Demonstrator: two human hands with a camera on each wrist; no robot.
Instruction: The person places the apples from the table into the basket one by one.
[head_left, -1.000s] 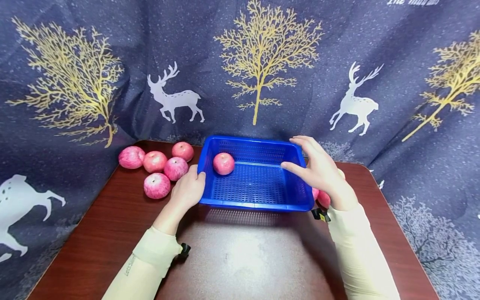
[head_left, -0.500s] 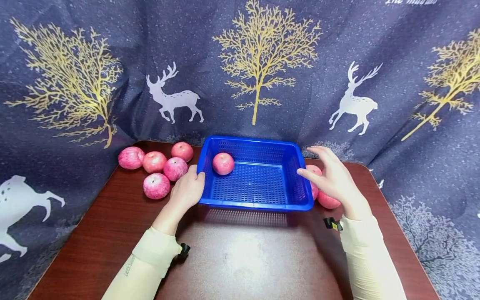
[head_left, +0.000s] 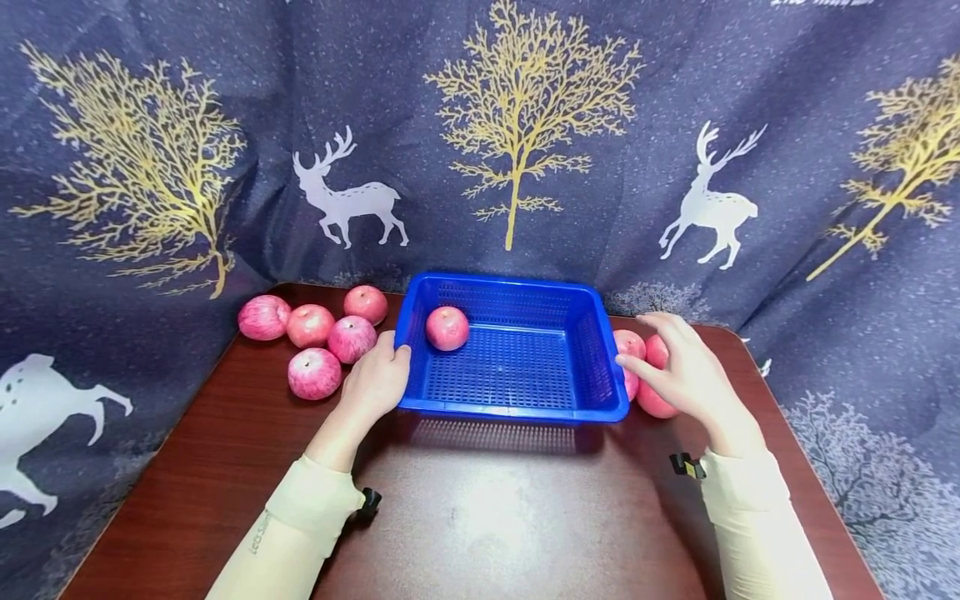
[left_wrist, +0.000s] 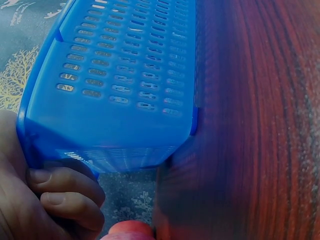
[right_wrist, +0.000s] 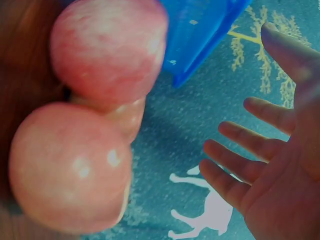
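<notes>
A blue perforated plastic basket (head_left: 510,414) stands at the back middle of the table, with one red apple (head_left: 447,328) inside near its left end. My left hand (head_left: 378,372) grips the basket's left rim; in the left wrist view its curled fingers (left_wrist: 75,192) are under the rim. My right hand (head_left: 693,379) hovers with spread fingers over several apples (head_left: 658,402) right of the basket and holds nothing. In the right wrist view, a striped apple (right_wrist: 110,47) and a paler apple (right_wrist: 70,167) lie left of the spread fingers, partly covering another.
Several more apples (head_left: 313,372) are grouped left of the basket, close to my left hand. A dark patterned cloth (head_left: 480,167) hangs right behind the brown table (head_left: 480,508), whose front part lies before the basket.
My right hand has moved from over the basket's right end out to the right, uncovering the apples there. The left hand and the basket have stayed in place.
</notes>
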